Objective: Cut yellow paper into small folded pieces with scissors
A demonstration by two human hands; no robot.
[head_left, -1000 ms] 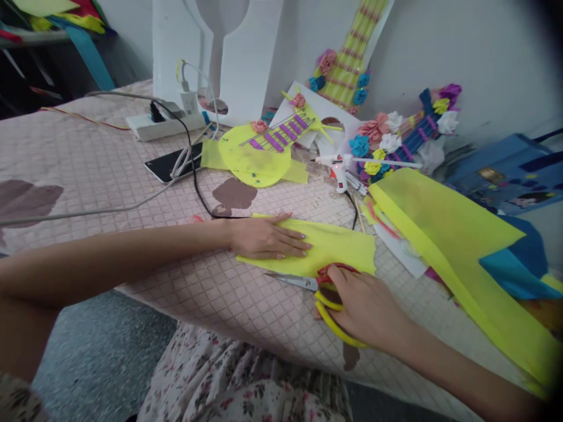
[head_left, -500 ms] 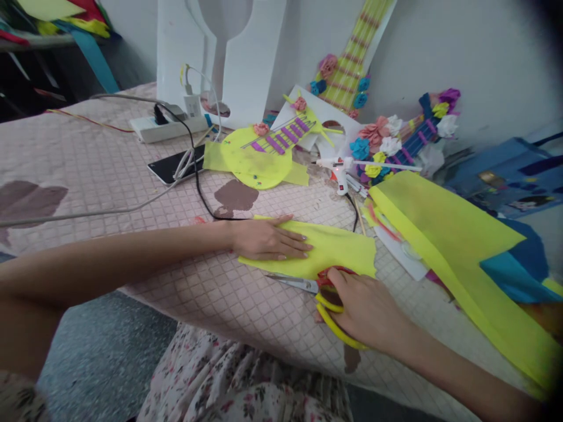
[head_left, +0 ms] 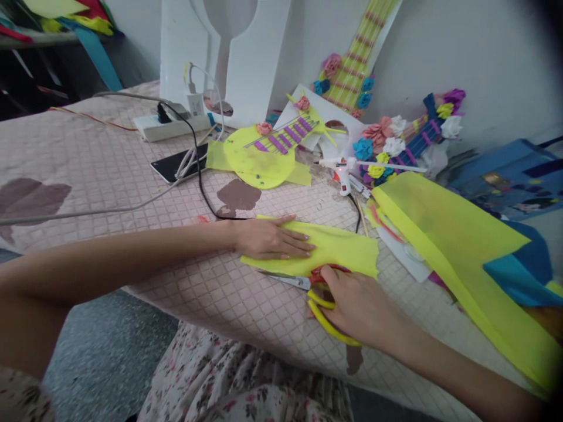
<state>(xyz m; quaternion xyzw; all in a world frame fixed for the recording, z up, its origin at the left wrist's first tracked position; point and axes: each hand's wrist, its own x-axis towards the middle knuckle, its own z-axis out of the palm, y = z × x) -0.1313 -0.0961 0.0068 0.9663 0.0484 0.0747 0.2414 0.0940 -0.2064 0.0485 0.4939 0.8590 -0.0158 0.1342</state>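
Yellow sheet (head_left: 343,243): press evenly with your left hand (head_left: 270,239), spread flat on it, and steady the scissors (head_left: 302,283) your right hand (head_left: 360,305) grips along its near edge.

The left hand (head_left: 273,239) lies flat on a yellow sheet (head_left: 345,249) spread over the quilted tablecloth (head_left: 197,299), while the right hand (head_left: 363,302) grips red-and-yellow-handled scissors (head_left: 304,283), their blades pointing left along the sheet's near edge. Beyond, a hot glue gun (head_left: 344,180) with a white glue stick (head_left: 391,166) rests near a yellow guitar-shaped cutout (head_left: 259,164) with 2 pink paper flowers (head_left: 264,128), and a black phone (head_left: 169,168) lies under cables (head_left: 187,164) near a white power strip (head_left: 176,129)
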